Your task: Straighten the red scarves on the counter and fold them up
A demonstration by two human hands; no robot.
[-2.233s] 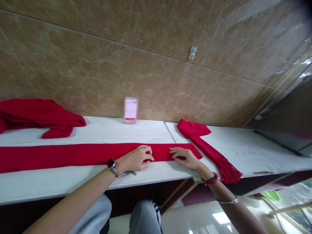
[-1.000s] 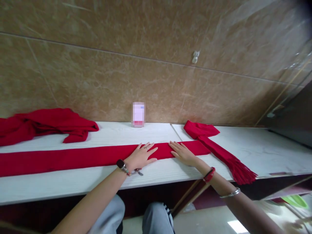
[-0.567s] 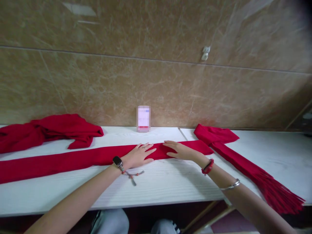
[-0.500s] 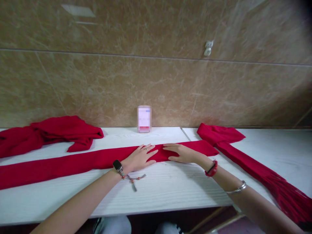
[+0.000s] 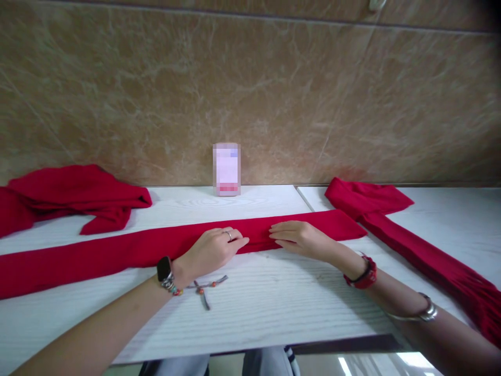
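A long red scarf (image 5: 129,247), folded into a flat band, runs across the white table. Near its middle my left hand (image 5: 213,249) presses down with curled fingers closed on the fabric; its thumb is hard to see. To the right, my right hand (image 5: 299,237) rests on the same band, fingers stretched out and nearly flat. A small crease shows in the cloth between the two hands. At the right the scarf bends back in a folded part (image 5: 366,197), and a fringed end (image 5: 485,308) slants towards the near right.
A bunched red cloth (image 5: 78,196) lies at the back left. Against the brown marble wall (image 5: 250,94) a phone (image 5: 227,169) with a blurred screen stands upright. The white table (image 5: 266,308) has a seam at the back right; its front edge is close to my knees.
My left hand's fingers, spread flat before, have curled in on the scarf. My right hand stays on the band with its fingers closer together. The view has tilted downward.
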